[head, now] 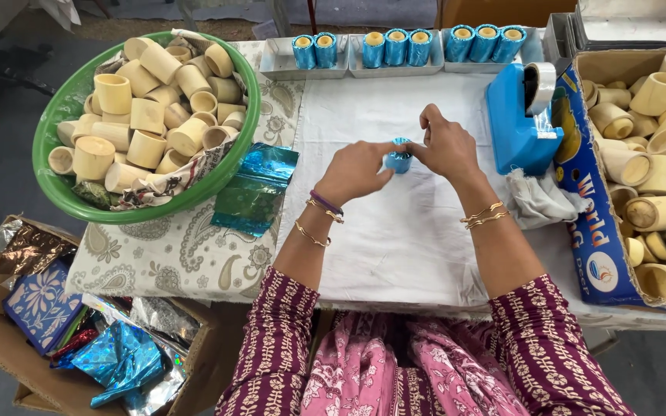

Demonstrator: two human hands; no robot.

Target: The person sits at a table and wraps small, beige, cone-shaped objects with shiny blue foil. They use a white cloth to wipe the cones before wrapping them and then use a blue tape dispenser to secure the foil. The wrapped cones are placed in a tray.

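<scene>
My left hand (356, 171) and my right hand (447, 146) meet over a white cloth (395, 239), both gripping a small cup wrapped in shiny blue foil (399, 159). Fingers of both hands press on the cup's top edge, where the foil is bunched. Bangles sit on both wrists. A loose sheet of blue-green foil (256, 192) lies just left of my left forearm.
A green basin (55, 185) of bare bamboo cups stands at left. A cardboard box (591, 223) at right holds more bare cups. Foil-wrapped cups fill metal trays (302, 69) at the back. A blue tape dispenser (519, 115) sits right of my hands. A foil-scrap box (9, 323) sits below left.
</scene>
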